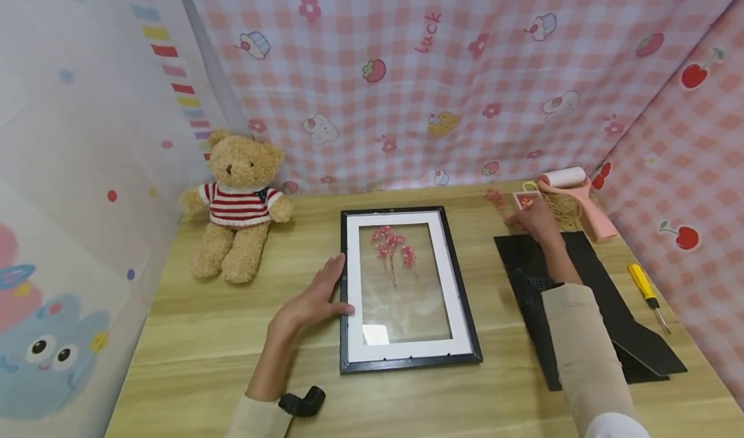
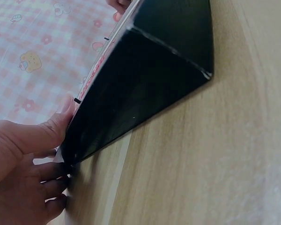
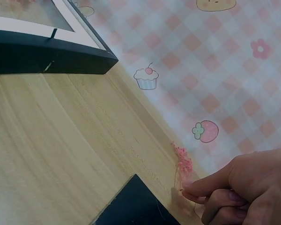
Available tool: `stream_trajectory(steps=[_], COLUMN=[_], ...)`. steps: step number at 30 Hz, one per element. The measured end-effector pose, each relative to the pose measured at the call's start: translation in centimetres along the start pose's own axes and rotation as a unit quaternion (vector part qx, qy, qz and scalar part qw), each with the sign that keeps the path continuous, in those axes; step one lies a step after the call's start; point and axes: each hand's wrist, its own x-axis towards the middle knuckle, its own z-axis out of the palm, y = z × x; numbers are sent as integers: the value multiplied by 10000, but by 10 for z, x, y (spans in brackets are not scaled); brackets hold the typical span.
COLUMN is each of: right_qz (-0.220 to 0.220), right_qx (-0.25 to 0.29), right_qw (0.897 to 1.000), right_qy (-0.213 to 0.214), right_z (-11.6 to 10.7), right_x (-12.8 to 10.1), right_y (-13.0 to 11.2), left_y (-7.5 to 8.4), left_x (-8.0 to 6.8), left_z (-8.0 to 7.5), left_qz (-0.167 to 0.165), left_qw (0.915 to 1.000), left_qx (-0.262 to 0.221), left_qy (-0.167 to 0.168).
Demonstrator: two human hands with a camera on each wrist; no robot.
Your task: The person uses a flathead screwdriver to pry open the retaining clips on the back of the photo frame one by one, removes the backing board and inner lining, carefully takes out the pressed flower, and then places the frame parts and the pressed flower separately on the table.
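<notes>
Right of the frame (image 1: pixel 407 364) on the worktop (image 1: pixel 261 334), fingers of the right hand (image 1: pixel 536 221) pinch the pink sprig (image 1: pixel 495 196) stem-end, blooms toward the curtain (image 1: pixel 349 102) (the left hand (image 1: pixel 316 297), fingers loosely straight, touches the frame).

Against my left fingers (image 1: pixel 331 271) the frame (image 1: pixel 409 363) looks smooth and faintly glossy, its mount (image 1: pixel 407 349) matt like paper, its clear pane (image 1: pixel 409 315) shiny. The sprig (image 3: pixel 184 161) at my right fingers (image 3: pixel 206 184) looks dry and rough. My bench (image 1: pixel 221 334) shows smooth wood grain. I also see matt boards (image 1: pixel 616 315), coarse fibrous twine (image 1: pixel 566 210), a glossy plastic-looking screwdriver handle (image 1: pixel 641 281) with a metal shaft (image 1: pixel 661 318), a fluffy bear (image 1: pixel 235 160) in a knitted jumper (image 1: pixel 240 207), and a matt cloth curtain (image 1: pixel 401 108).
</notes>
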Motion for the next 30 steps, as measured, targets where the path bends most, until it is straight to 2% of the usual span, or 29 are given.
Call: stream_trajectory(steps=[4, 6, 10, 14, 18, 22, 26, 30], right_qz=[-241, -333, -818, -1460, -1836, -1881, -1876, -1764], right_qx=[-579, -883, -1098, -757, -464, -484, -912, -1494], right_qw=[9974, 9941, 9892, 9856, 9815, 9810, 9779, 9728], right_qy=[367, 529, 530, 383, 292, 23, -162, -131], right_z=[1, 2, 17, 46, 76, 107, 134, 154], right_x=[8, 2, -44, -89, -116, -133, -147, -156], right_y=[20, 18, -21, -62, -81, -89, -96, -101], left_y=[-1, 0, 2, 5, 6, 4, 5, 17], left_x=[3, 4, 2, -3, -3, -3, -3, -5], left_z=[2, 2, 2, -1, -2, -2, -2, -5], left_qz=[106, 147, 139, 114, 72, -9, -30, -64], left_qw=[9999, 9999, 9998, 9999, 10000, 10000, 9999, 9999], left_qx=[32, 71, 127, 59, 30, -34, 92, 75], left_qy=[60, 54, 12, 46, 37, 17, 28, -39])
